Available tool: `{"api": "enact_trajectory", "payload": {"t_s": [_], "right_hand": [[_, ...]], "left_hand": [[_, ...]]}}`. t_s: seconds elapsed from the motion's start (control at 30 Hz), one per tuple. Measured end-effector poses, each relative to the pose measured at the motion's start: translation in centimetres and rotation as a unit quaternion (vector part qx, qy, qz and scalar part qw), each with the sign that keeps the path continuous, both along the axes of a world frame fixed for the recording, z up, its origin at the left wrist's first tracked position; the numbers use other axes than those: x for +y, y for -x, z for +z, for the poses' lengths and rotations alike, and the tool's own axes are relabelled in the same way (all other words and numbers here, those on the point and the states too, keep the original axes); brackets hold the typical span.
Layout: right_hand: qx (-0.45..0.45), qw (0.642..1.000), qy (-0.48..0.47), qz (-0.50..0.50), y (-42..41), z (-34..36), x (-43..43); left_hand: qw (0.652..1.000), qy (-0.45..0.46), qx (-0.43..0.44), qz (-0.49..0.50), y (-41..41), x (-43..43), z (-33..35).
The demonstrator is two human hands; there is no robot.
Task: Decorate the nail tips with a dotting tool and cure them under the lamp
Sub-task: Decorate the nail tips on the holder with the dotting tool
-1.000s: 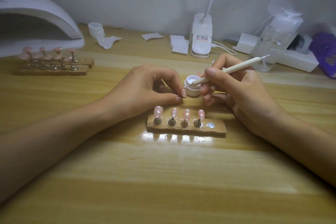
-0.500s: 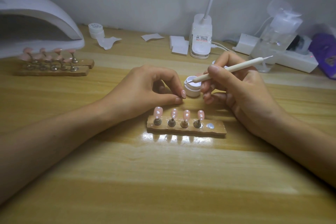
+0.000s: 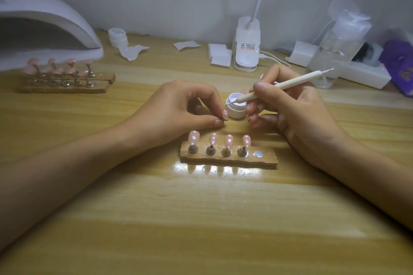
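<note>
The right hand (image 3: 297,114) grips the dotting tool (image 3: 279,86), whose tip has slid to the pot's (image 3: 234,113) rim, apparently reloading; the left hand (image 3: 178,109) curls beside the pot, hold unclear.

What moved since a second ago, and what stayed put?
Only a little moved: the right hand, gripping the stick, slid its tip slightly left inside the white jar, toward the rim. Nothing was picked up or let go. The left hand, the jar, the wooden stand and its four pink nail tips stayed as they were.

Dim, soft overhead light; glare on table (image 3: 223,169); wide-angle bending, blurred edges.
</note>
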State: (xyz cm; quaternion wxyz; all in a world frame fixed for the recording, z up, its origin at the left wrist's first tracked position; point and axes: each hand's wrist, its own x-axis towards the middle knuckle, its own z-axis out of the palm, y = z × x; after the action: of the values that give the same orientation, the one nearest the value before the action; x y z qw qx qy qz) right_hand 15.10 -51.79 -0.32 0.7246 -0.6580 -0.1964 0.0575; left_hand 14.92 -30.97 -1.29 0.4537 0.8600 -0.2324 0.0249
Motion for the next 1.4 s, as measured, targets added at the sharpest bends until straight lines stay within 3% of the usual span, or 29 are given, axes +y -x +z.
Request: {"api": "enact_trajectory", "payload": {"t_s": [1.4], "right_hand": [[0.007,1.000,0.019,0.001,0.04,0.00,0.12]], "left_hand": [[1.000,-0.007,0.000,0.005,0.12,-0.11,0.21]]}}
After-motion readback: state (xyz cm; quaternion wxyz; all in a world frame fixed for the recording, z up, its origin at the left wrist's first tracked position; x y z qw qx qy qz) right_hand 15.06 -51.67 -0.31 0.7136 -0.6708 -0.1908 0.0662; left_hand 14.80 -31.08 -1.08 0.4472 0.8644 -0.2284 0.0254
